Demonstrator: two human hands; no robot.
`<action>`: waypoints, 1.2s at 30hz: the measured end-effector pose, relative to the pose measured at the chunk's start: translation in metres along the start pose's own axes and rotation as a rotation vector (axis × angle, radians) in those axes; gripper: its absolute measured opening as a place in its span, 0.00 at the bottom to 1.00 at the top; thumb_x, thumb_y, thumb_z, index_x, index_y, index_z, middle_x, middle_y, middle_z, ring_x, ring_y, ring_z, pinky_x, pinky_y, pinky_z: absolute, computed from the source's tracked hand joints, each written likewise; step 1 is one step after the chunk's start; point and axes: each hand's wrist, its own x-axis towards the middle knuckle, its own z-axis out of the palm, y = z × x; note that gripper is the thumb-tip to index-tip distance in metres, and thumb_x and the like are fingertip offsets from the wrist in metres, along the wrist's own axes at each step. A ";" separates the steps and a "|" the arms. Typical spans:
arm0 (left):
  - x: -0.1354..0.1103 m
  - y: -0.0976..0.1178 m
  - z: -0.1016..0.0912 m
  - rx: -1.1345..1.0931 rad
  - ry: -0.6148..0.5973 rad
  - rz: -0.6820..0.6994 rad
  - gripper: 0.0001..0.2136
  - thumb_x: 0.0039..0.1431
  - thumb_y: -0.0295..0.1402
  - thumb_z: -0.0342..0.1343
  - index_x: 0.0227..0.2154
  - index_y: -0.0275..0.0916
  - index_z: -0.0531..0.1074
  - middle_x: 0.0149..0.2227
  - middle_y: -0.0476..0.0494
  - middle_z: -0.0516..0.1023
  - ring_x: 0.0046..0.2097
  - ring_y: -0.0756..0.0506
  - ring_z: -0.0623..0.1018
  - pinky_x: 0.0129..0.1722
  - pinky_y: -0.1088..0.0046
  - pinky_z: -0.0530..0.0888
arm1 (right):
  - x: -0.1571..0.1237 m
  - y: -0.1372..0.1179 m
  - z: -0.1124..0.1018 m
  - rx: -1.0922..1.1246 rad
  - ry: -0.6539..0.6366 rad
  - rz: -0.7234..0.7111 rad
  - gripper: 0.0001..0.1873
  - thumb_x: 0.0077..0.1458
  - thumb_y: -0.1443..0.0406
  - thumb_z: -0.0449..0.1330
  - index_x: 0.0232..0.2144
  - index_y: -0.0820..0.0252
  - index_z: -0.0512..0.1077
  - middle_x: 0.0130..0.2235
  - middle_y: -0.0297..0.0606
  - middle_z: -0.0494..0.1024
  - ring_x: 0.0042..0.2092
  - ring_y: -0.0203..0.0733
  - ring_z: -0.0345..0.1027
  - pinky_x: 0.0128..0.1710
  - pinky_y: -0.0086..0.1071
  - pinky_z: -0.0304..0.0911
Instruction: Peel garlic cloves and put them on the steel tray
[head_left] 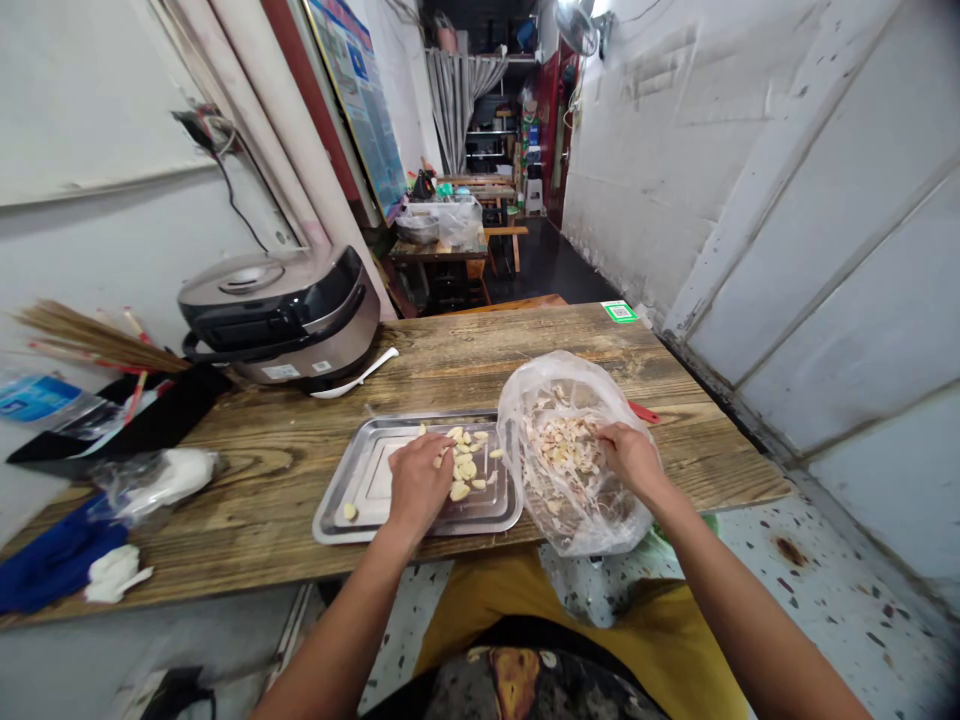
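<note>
My left hand [420, 480] is over a shallow metal tray [341, 488], its fingers curled down and close together beside the peeled garlic cloves [468, 468]. Its fingertips are hidden, so what they hold does not show. One garlic clove lies apart near the tray's left edge. Right of the tray, a clear plastic bag [600, 518] lies open and hangs partly over the table's front edge. Inside it is a pile of garlic skins [564, 442], perhaps mixed with cloves. My right hand [631, 458] reaches into the bag, fingers pinched at the pile; anything between them is too small to make out.
On the wooden table [300, 440], a rice cooker [281, 315] stands at the back left, with a white spoon [358, 375] before it. A red-handled tool [643, 412] lies behind the bag. A black holder [161, 420], blue cloth [60, 555] and crumpled tissue [114, 574] are at left.
</note>
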 end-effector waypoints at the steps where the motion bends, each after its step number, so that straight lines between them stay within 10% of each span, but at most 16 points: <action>1: -0.001 0.004 0.003 -0.059 -0.009 0.037 0.09 0.55 0.30 0.49 0.33 0.40 0.75 0.40 0.43 0.77 0.45 0.43 0.74 0.50 0.60 0.65 | -0.001 0.001 -0.003 -0.018 -0.006 0.021 0.13 0.53 0.72 0.50 0.34 0.62 0.75 0.41 0.43 0.74 0.38 0.40 0.68 0.35 0.27 0.58; 9: 0.005 0.067 0.043 -0.270 -0.276 0.301 0.07 0.58 0.30 0.51 0.32 0.39 0.75 0.35 0.45 0.78 0.39 0.46 0.74 0.43 0.70 0.69 | 0.000 -0.006 -0.011 -0.099 -0.118 -0.067 0.10 0.54 0.67 0.53 0.30 0.59 0.75 0.33 0.39 0.73 0.35 0.38 0.66 0.33 0.26 0.54; 16: 0.013 0.110 0.066 0.102 -0.593 0.508 0.12 0.56 0.22 0.45 0.36 0.37 0.73 0.38 0.40 0.73 0.44 0.42 0.69 0.43 0.64 0.66 | 0.001 -0.013 -0.009 -0.119 -0.113 -0.087 0.11 0.56 0.68 0.50 0.35 0.62 0.73 0.37 0.42 0.71 0.37 0.38 0.65 0.35 0.26 0.54; 31: 0.012 0.104 0.072 -0.132 -0.466 0.302 0.12 0.57 0.26 0.46 0.28 0.37 0.75 0.30 0.41 0.76 0.36 0.43 0.74 0.38 0.70 0.68 | -0.004 -0.012 0.008 0.004 -0.034 -0.184 0.08 0.56 0.67 0.53 0.28 0.61 0.71 0.34 0.39 0.72 0.39 0.39 0.66 0.38 0.27 0.56; 36: 0.009 0.112 0.074 -0.495 -0.423 0.120 0.10 0.56 0.29 0.49 0.32 0.39 0.76 0.32 0.45 0.78 0.35 0.46 0.75 0.37 0.73 0.68 | -0.017 -0.011 0.007 0.382 0.118 -0.185 0.08 0.58 0.65 0.51 0.37 0.59 0.69 0.32 0.36 0.75 0.34 0.38 0.68 0.35 0.28 0.60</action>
